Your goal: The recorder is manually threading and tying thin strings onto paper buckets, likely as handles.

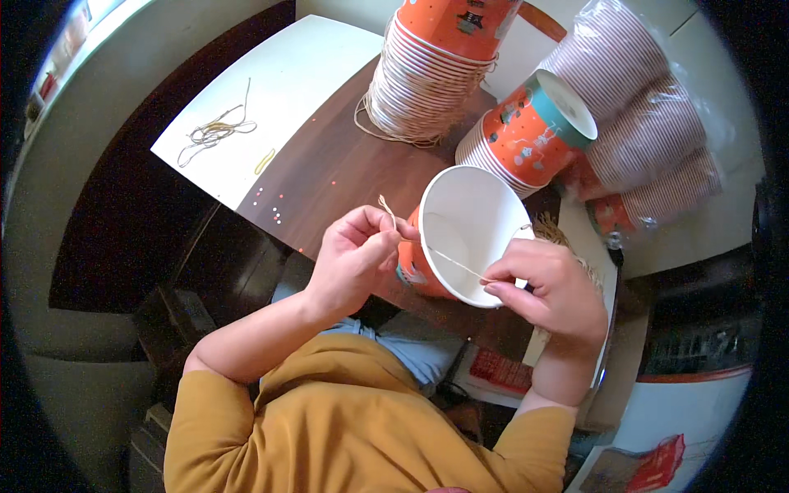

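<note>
A large orange paper bucket (460,222) with a white inside stands tilted toward me at the table's near edge. Across its mouth runs a thin beige cord (450,260), pulled straight between my hands. My left hand (362,251) is closed at the bucket's left rim, pinching the cord, whose loose end sticks up above the fingers. Over the right part of the rim, my right hand (552,283) pinches the cord between thumb and forefinger. Part of the bucket's right side is hidden behind that hand.
Behind stands a tall stack of buckets (427,82) with cords hanging round it. Another bucket stack (526,135) leans at its right, beside plastic-wrapped stacks (633,107). Loose cord (218,131) lies on the white tabletop (288,66). A cord bundle (552,230) lies behind my right hand.
</note>
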Demonstrator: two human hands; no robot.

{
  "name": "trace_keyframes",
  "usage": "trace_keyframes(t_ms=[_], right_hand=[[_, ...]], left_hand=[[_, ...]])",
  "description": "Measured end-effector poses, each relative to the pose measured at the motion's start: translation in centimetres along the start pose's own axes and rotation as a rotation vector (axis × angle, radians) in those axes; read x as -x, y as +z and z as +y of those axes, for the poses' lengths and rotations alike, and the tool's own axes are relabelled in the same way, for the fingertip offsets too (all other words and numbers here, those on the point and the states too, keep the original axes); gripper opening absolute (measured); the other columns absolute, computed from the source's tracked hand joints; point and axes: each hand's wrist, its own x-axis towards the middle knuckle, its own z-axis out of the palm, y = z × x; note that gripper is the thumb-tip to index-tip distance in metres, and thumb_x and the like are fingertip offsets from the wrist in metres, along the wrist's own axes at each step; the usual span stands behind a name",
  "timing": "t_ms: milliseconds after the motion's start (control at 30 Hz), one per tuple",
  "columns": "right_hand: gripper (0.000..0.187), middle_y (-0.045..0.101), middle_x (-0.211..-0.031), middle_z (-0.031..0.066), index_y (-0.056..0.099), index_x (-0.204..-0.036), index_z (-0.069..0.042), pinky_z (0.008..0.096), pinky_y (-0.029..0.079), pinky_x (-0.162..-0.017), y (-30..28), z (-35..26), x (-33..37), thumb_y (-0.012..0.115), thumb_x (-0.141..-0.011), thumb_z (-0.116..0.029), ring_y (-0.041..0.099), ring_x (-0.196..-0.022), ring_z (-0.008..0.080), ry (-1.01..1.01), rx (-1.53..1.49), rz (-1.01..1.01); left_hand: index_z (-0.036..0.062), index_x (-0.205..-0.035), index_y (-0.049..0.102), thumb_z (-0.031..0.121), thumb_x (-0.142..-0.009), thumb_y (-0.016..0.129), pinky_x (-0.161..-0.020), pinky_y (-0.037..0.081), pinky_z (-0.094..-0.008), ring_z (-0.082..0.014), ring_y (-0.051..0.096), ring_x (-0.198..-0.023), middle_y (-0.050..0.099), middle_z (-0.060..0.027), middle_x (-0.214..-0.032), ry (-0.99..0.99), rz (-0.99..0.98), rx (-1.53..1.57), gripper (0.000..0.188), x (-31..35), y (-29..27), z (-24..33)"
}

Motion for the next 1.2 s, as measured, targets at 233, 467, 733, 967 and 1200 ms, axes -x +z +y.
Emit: trace_keyframes(t_ms=[233,467,733,967,1200], right_hand=[[0.011,0.059,-0.073,0.0121,0.063,-0.08,-0.002,0.036,0.047,-0.061,-2.6,-1.2,-3.3,0.067,-0.077,-0.011,0.059,-0.069,0.0283,-0.129,-0.019,-0.027],[0.012,0.058,-0.07,0.0104,0.063,-0.076,0.0,0.0327,0.046,-0.061,0.0,-0.1,-9.9,0.065,-0.073,-0.011,0.057,-0.065,0.0225,-0.093,-0.189,-0.323],[0.015,0.059,-0.087,0.0079,0.062,-0.086,-0.006,0.0374,0.044,-0.075,2.1,-0.8,-3.6,0.067,-0.072,-0.002,0.057,-0.081,0.0263,-0.156,0.297,0.542],[0.015,0.06,-0.09,0.0102,0.064,-0.089,-0.001,0.0337,0.048,-0.074,6.0,1.0,-0.7,0.065,-0.074,-0.005,0.059,-0.082,0.0249,0.034,-0.215,0.335],[0.01,0.058,-0.081,0.0101,0.06,-0.079,-0.003,0.0376,0.046,-0.07,6.2,0.6,-1.1,0.067,-0.073,-0.007,0.059,-0.079,0.0286,-0.015,-0.021,0.311]], left_hand=[[0.0005,-0.098,0.056,0.009,-0.091,0.059,-0.056,0.046,-0.0186,-0.0061,0.058,-0.065,0.065,-0.0059,-0.081,-0.11,-0.334,-0.19,0.012,-0.1,0.7,2.0],[-0.0011,-0.101,0.062,0.013,-0.091,0.062,-0.07,0.052,-0.0233,-0.0074,0.06,-0.078,0.067,-0.0045,-0.088,-0.244,-0.406,-0.333,0.017,1.1,1.8,2.6],[-0.0004,-0.098,0.062,0.012,-0.089,0.064,-0.069,0.052,-0.023,-0.0087,0.062,-0.078,0.068,-0.0073,-0.089,-0.225,-0.343,-0.323,0.016,0.7,-0.5,2.4],[0.0,-0.097,0.062,0.005,-0.087,0.065,-0.073,0.053,-0.0231,-0.0098,0.063,-0.082,0.067,-0.0061,-0.09,-0.231,-0.413,-0.234,0.012,-0.1,-0.2,1.8],[0.0004,-0.093,0.062,0.002,-0.084,0.067,-0.073,0.051,-0.0231,-0.0082,0.062,-0.083,0.067,-0.0039,-0.088,-0.153,-0.39,-0.316,0.011,0.3,0.2,2.0]])
